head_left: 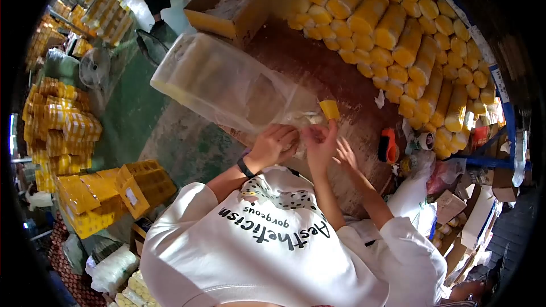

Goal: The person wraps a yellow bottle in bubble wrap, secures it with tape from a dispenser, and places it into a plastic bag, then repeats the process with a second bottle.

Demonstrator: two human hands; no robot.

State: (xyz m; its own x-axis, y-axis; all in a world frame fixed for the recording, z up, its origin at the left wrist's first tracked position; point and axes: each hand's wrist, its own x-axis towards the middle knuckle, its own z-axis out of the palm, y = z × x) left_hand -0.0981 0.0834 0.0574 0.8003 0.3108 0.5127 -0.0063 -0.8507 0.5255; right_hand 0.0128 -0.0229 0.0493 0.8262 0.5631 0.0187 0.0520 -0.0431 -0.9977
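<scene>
- The brown table [327, 71] carries the work; a big pile of yellow rolls [398, 34] covers its far right side.
- A large clear plastic bag [227, 82] with pale rolls inside lies across the left part of the table. Its closed end hangs over the left edge and its mouth points to the near edge.
- An open cardboard box [230, 5] stands at the far left corner.
- The left hand [276, 145], with a dark wristband, is closed on the bag's mouth.
- The right hand [318, 142] pinches the same mouth, touching the left hand.
- A third hand [345, 158] rests just beside it, fingers spread; I cannot tell whose.
- An orange tape dispenser [388, 145] lies to the right of the hands.
- A small yellow piece [329, 109] sits just above the right hand.
</scene>
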